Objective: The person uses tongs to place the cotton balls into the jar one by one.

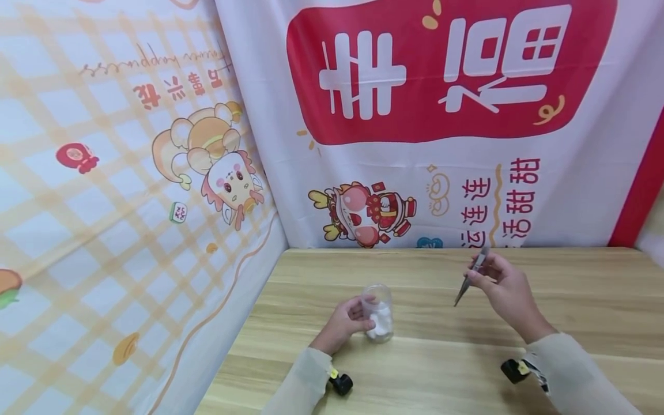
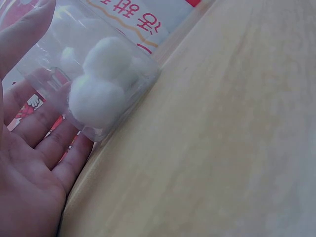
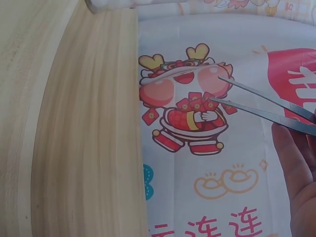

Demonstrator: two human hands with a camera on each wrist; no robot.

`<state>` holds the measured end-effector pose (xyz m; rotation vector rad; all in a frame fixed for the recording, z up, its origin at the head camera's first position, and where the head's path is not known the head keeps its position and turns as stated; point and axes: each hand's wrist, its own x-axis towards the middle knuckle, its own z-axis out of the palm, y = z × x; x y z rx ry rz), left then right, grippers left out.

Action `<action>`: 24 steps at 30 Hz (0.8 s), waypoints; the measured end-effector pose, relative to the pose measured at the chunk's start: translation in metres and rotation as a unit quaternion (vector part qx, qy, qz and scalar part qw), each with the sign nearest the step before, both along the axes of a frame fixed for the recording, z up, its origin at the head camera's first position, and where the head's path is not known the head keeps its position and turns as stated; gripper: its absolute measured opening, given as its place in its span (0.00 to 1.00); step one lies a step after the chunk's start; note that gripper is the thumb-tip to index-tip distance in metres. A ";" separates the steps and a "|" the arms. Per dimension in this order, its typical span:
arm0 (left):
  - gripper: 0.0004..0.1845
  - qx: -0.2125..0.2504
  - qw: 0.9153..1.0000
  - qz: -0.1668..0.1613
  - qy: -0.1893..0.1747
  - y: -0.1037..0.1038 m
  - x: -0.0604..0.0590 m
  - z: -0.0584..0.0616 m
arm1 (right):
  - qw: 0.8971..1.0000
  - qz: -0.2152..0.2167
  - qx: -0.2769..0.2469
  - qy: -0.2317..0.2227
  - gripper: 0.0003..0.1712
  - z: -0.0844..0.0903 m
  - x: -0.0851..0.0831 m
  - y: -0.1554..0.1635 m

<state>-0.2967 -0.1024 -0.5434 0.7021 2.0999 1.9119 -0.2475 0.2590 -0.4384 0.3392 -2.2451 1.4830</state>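
Note:
A clear plastic jar point(image 1: 377, 294) stands on the wooden table, with white cotton balls point(image 1: 381, 321) inside. My left hand point(image 1: 346, 321) grips the jar from its left side, the thumb in front and the fingers around the back. In the left wrist view several cotton balls point(image 2: 101, 79) show through the jar wall. My right hand point(image 1: 510, 297) is raised to the right of the jar and holds metal tweezers point(image 1: 469, 276), tips pointing down. The right wrist view shows the tweezers point(image 3: 266, 106) with their tips apart and nothing between them.
The wooden table point(image 1: 441, 369) runs back to a printed white and red cloth point(image 1: 446, 127). A checked cloth point(image 1: 104, 219) hangs along the left side. Small black cameras point(image 1: 341, 383) are strapped at both wrists.

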 end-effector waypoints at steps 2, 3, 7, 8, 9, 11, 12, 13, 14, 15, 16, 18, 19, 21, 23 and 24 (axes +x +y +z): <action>0.34 -0.002 1.000 -0.001 -0.002 0.000 0.000 0.000 | 1.000 -0.002 0.003 -0.001 0.15 -0.002 0.000 0.002; 0.34 -0.003 1.000 -0.002 -0.002 0.000 0.000 -0.001 | 1.000 -0.004 0.005 -0.002 0.15 -0.003 0.000 0.003; 0.35 -0.007 1.000 0.000 -0.002 -0.001 0.001 -0.001 | 1.000 -0.010 0.013 -0.008 0.16 -0.006 0.000 0.006; 0.34 -0.008 1.000 0.000 -0.001 -0.001 0.001 -0.001 | 1.000 -0.011 0.015 -0.009 0.17 -0.006 0.000 0.007; 0.34 -0.009 1.000 0.001 -0.001 0.000 0.001 -0.001 | 1.000 -0.012 0.016 -0.010 0.17 -0.007 -0.001 0.008; 0.34 -0.011 1.000 0.003 0.000 0.000 0.001 -0.001 | 1.000 -0.013 0.019 -0.012 0.17 -0.007 -0.001 0.009; 0.33 -0.011 1.000 0.003 0.000 0.000 0.001 0.000 | 1.000 -0.013 0.019 -0.013 0.18 -0.007 -0.001 0.010; 0.33 -0.011 1.000 0.004 0.000 0.000 0.001 0.000 | 1.000 -0.014 0.021 -0.014 0.18 -0.007 -0.002 0.011; 0.33 -0.011 1.000 0.004 0.001 0.000 0.001 0.000 | 1.000 -0.014 0.022 -0.015 0.18 -0.008 -0.002 0.011; 0.33 -0.011 1.000 0.004 0.000 0.000 0.001 0.000 | 0.999 -0.015 0.023 -0.017 0.18 -0.008 -0.003 0.011; 0.33 -0.010 1.000 0.003 0.000 0.000 0.001 0.000 | 0.999 -0.016 0.025 -0.018 0.18 -0.008 -0.003 0.012; 0.33 -0.008 1.000 0.001 -0.001 0.000 0.001 0.001 | 0.999 -0.018 0.028 -0.020 0.19 -0.007 -0.002 0.014; 0.33 -0.007 1.000 0.001 -0.002 0.000 0.001 0.001 | 0.999 -0.020 0.030 -0.021 0.19 -0.007 -0.002 0.015; 0.34 -0.008 1.000 0.002 -0.006 0.000 0.001 0.001 | 0.999 -0.024 0.036 -0.024 0.20 -0.007 -0.001 0.017; 0.33 -0.010 1.000 0.005 -0.008 0.000 0.001 0.001 | 0.998 -0.027 0.041 -0.026 0.20 -0.006 0.000 0.019; 0.33 -0.011 1.000 0.006 -0.008 -0.001 0.001 0.001 | 0.998 -0.029 0.044 -0.027 0.21 -0.006 0.000 0.020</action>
